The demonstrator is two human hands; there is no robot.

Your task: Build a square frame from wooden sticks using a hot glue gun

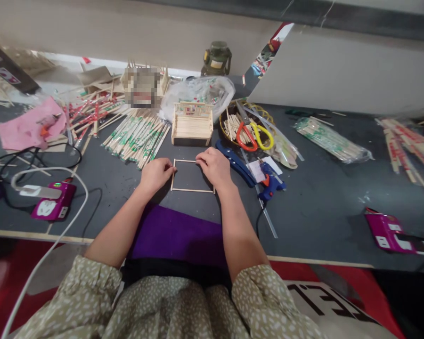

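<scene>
A thin rectangular frame of wooden sticks lies flat on the dark table before me. My left hand pinches its left side near the upper corner, thumb and fingertips together. At the upper right corner, my right hand has its fingers closed on the stick frame and covers most of the right side. Just beyond the frame stands a small model bench built of sticks. To the right of my right hand lie a dark blue cutting tool and a blue glue gun.
Paper-wrapped chopsticks lie beyond my left hand. A round basket holds cut sticks, orange-handled scissors and yellow-handled scissors. A magenta power strip with cables sits at left, another power strip at right. Purple cloth covers the near edge.
</scene>
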